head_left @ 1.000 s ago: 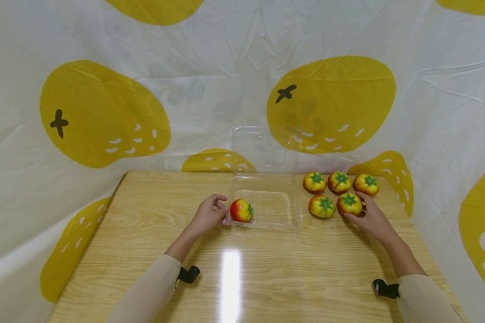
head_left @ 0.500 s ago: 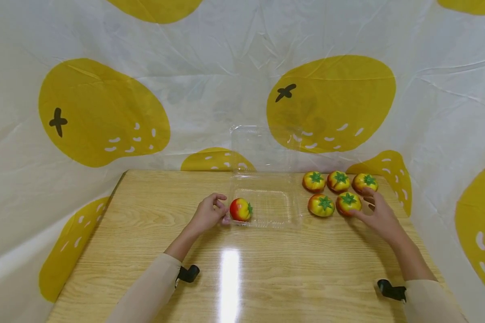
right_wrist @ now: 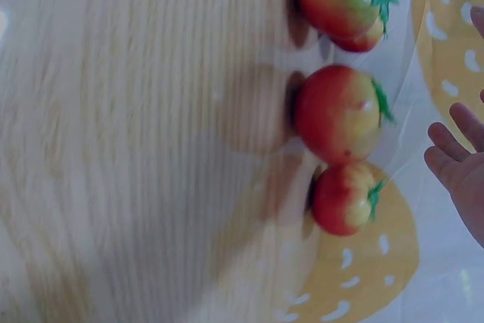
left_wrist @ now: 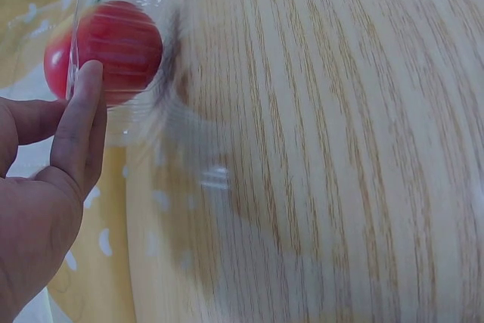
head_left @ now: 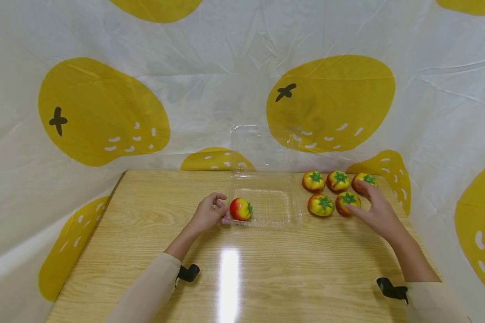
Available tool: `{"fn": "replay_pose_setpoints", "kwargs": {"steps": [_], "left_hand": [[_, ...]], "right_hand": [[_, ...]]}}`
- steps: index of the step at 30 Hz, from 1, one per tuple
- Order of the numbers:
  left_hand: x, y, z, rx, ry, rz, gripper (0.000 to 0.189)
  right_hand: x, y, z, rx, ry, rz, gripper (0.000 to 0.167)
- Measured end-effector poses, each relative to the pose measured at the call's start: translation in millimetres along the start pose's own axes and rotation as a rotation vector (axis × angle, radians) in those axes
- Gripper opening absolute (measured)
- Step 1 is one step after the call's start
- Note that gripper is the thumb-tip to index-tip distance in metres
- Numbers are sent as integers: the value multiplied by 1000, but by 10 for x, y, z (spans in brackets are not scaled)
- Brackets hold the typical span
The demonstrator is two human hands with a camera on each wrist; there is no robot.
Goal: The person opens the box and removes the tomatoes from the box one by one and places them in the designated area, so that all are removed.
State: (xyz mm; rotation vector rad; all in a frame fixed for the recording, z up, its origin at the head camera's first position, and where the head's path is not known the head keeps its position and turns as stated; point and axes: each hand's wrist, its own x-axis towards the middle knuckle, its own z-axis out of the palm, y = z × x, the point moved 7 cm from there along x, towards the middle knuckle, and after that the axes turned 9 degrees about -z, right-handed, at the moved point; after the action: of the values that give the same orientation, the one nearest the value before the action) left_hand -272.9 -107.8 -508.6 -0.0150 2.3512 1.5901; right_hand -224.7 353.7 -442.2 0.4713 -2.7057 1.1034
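A clear plastic clamshell box (head_left: 272, 206) lies with its lid (head_left: 262, 150) raised at the back. My left hand (head_left: 208, 215) pinches its left rim between thumb and fingers, as the left wrist view shows. Just inside that rim, a red-and-yellow tomato (head_left: 239, 209) rests on its side, its green top facing right. Over the right-hand group of glossy tomatoes, my right hand (head_left: 377, 217) hovers with fingers spread, holding nothing. It is nearest the front right tomato (head_left: 343, 202) and the back right tomato (head_left: 358, 180), partly covering both. The right wrist view shows the fingers (right_wrist: 454, 141) apart from the fruit.
More tomatoes stand left of my right hand: a front one (head_left: 320, 205) and two behind, one at the back left (head_left: 313, 181) and one in the middle (head_left: 337, 181). A white curtain (head_left: 210, 103) with yellow fruit prints hangs behind the wooden table (head_left: 291, 269).
My right hand has let go of the front right tomato and shifted right, its fingers now spread over the back right one. The tomatoes stay put. My left hand has not moved.
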Motion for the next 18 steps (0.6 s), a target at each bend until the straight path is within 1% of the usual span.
{"fn": "replay_pose_setpoints", "kwargs": {"steps": [7,14,18], "left_hand": [[1,6,-8,-1,-4,0,38],[2,0,-11,0,-4,-9,39],[-2,-4,-6,0,-1,-9,38]], "right_hand": [[85,-215,98,28,-42,-18,83],[166,-405,200,11,-80,-30,80],[234,-515,296,9,-105,-44,80]]}}
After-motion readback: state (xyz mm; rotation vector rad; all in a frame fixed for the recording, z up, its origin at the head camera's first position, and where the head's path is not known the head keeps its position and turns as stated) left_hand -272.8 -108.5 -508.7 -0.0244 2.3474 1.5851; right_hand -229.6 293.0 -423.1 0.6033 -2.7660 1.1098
